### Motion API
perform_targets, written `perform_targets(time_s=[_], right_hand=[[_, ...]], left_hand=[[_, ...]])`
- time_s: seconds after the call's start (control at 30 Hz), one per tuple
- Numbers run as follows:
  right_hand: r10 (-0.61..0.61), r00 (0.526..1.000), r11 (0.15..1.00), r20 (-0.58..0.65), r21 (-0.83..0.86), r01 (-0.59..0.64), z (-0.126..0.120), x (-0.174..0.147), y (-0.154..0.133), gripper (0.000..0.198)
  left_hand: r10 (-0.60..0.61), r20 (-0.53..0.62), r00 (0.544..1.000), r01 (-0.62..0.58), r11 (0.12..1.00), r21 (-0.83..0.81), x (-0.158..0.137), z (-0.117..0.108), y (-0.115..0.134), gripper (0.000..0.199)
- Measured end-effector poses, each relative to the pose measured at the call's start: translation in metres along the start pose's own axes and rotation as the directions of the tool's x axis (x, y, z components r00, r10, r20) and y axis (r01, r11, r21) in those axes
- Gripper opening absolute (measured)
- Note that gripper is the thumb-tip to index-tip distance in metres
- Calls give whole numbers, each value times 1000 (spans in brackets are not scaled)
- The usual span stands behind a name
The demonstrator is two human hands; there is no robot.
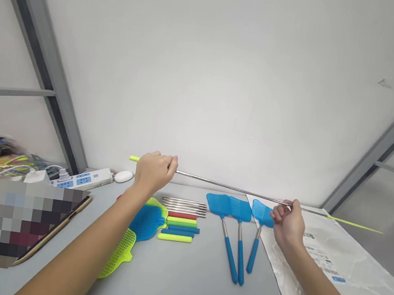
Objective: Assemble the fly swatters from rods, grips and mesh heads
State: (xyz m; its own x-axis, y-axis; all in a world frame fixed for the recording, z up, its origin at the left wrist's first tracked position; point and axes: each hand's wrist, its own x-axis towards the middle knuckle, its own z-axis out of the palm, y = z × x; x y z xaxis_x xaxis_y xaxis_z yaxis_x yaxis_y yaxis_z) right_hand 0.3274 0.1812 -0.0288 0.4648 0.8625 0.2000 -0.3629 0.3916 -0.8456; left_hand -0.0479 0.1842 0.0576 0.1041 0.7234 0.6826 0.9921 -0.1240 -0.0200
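Observation:
A telescopic fly swatter (228, 186) is stretched out between my two hands above the table. My left hand (153, 170) is closed round its yellow-green handle, whose end sticks out to the left. My right hand (288, 221) has its fingers closed on the thin metal rod toward the other end. Beyond it, the yellow-green swatter head shows edge-on at the right. Below lie blue fly swatters (238, 243) with short rods. Left of these are several metal rods (184, 206) and coloured handle grips (176, 238). Loose blue (148, 222) and yellow-green swatter heads (119, 254) are partly hidden by my left forearm.
A white power strip (86, 180) with plugs and a white oval object (123, 177) are at the back left. A pixelated device (24, 228) lies in front. White plastic packaging (358, 273) covers the right side. A wall (221, 82) stands behind.

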Motion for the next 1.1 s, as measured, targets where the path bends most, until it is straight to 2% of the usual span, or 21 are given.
perform_targets(time_s=[0.1, 0.2, 0.23, 0.3, 0.37, 0.53, 0.67, 0.73, 0.87, 1.0, 1.1], right_hand=[[-40, 999, 999, 14, -31, 41, 2, -8, 2, 36], [-47, 998, 997, 48, -62, 50, 5, -17, 3, 34], [-38, 997, 995, 64, -86, 43, 6, -21, 4, 35], [1, 995, 987, 99, -159, 15, 7, -28, 5, 39], [60, 989, 972, 137, -232, -26, 9, -36, 6, 42], [240, 942, 951, 236, -254, -179, 13, -52, 7, 51], [439, 841, 895, 315, -238, -378, 15, -63, 14, 53], [476, 812, 878, 339, -245, -412, 15, -66, 17, 54], [486, 805, 871, 341, -267, -413, 16, -68, 14, 54], [474, 832, 867, 287, -316, -385, 20, -70, 7, 54], [430, 849, 884, 306, -332, -328, 23, -69, 3, 53]], left_hand=[[55, 50, 997, -54, 998, -17, -8, 4, 4, 51], [186, 153, 971, -179, 982, -54, -43, 6, 8, 43], [253, 199, 947, -242, 967, -79, -57, 6, 10, 39], [397, 298, 868, -373, 918, -135, -84, 3, 12, 36], [432, 326, 841, -412, 901, -133, -103, -3, 12, 37], [419, 278, 865, -412, 907, -86, -114, -14, 4, 33], [437, 191, 879, -426, 899, -98, -112, -9, 1, 31], [451, 175, 875, -438, 892, -111, -112, -5, 1, 31], [431, 167, 887, -420, 902, -99, -110, -3, -2, 36], [346, 125, 930, -345, 938, -32, -100, -3, -15, 42], [328, 66, 942, -330, 944, 21, -93, -2, -28, 42]])
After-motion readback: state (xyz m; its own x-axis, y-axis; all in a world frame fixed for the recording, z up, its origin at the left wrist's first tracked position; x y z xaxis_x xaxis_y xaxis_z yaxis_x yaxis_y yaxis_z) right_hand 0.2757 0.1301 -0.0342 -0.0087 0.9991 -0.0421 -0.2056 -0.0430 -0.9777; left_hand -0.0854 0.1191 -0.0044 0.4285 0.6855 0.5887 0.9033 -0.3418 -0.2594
